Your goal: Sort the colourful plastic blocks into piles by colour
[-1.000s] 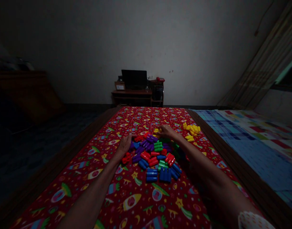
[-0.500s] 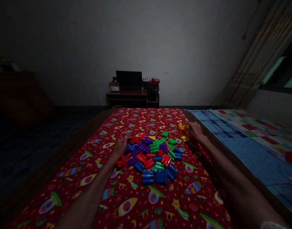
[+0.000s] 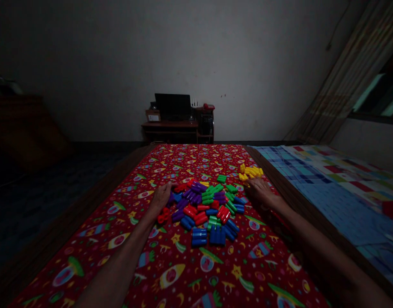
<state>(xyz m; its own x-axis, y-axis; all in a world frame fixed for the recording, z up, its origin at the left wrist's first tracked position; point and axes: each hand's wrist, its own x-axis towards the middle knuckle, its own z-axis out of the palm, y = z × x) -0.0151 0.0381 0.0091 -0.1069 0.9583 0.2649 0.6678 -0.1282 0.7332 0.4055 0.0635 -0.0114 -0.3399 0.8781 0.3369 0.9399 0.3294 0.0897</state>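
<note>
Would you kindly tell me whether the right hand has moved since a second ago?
Yes; judged against the black monitor, the right hand has moved right, from the mixed-colour pile to beside the yellow plastic pieces.

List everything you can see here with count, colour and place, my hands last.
Cloth: one, patterned red, centre
Mixed pieces: many, red, blue, green, purple, one visible yellow, mid-cloth
Yellow pieces: several, yellow, right of mixed pieces
Wall: one, grey, background
Desk: one, brown, against wall
Monitor: one, black, on desk
Box: one, brown, left of monitor
Telephone: one, red, right of monitor
Case: one, black, under telephone
Curtain: one, pale, far right
Window: one, dark, beside curtain
Covers: count unclear, blue plaid and multicoloured patchwork, right
Wooden furniture: one, brown, left
Floor: one, dark blue, left
Left hand: one, bare, left edge of mixed pieces
Right hand: one, bare, beside yellow pieces
</note>
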